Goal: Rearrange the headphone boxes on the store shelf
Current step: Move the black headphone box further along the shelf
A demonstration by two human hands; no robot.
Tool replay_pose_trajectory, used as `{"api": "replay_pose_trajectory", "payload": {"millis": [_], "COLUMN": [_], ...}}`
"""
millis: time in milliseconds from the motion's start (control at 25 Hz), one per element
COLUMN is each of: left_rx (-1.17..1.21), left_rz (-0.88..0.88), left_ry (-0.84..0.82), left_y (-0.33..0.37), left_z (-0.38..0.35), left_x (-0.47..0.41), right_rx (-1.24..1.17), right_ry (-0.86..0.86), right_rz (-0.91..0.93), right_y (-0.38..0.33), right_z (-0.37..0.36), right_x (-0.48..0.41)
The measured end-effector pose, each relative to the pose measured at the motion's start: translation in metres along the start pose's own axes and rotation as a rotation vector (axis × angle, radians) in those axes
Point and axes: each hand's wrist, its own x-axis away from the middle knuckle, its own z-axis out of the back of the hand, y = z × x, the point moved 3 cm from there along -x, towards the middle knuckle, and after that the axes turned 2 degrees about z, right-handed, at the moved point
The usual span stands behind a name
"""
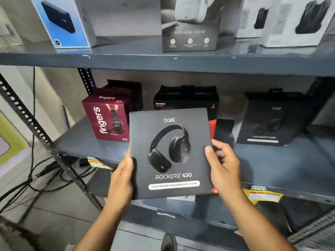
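Grey metal shelves (163, 63), a post with holes (27, 116) on the left, black wires (36, 174) near it, grey floor (59, 211), pale wall (52, 91) behind

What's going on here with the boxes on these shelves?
A person is holding a dark grey headphone box in front of the middle shelf, the left hand and the right hand gripping its two sides. The box is off the shelf, front facing the camera. Behind it, on that shelf, stand a maroon box, a black and red box and another black box. More boxes sit on the shelf above.
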Motion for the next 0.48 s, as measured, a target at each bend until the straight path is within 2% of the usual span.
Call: {"api": "replay_pose_trajectory", "payload": {"millis": [120,320,480], "left_rx": [0.048,0.063,0.083], "left_rz": [0.030,0.012,0.039], "left_ry": [-0.136,-0.217,-0.380], "left_y": [-0.001,-0.015,-0.035], "left_z": [-0.028,-0.075,-0.133], "left_x": [0.003,-0.002,-0.012], "right_rx": [0.043,0.148,0.171], "right_ry": [0.086,0.183,0.284], "right_rz": [-0.002,-0.016,-0.040], "right_y": [-0.004,-0.002,0.020], "right_z": [0.033,0.077,0.127], "right_x": [0.007,0.008,0.003]}}
